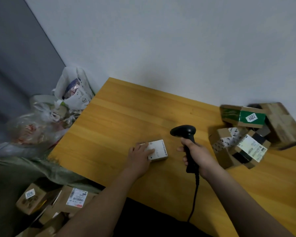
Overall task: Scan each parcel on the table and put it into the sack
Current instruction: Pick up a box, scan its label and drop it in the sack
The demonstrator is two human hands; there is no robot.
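Wooden yellow table: left hand rests flat-fingered on small white cardboard parcel; right hand grips black handheld barcode scanner.

Small white parcel lies flat near table's front-middle, label side up w/ printed text along its far edge. Black handheld scanner is upright above the table just right of it, head tipped toward the parcel, cable trailing off the front edge. Pile of brown cardboard parcels sits at right, jumbled & tilted, some w/ white labels, one w/ green tape marked 7202. Olive-green sack sits low at left, w/ several labelled brown boxes in it
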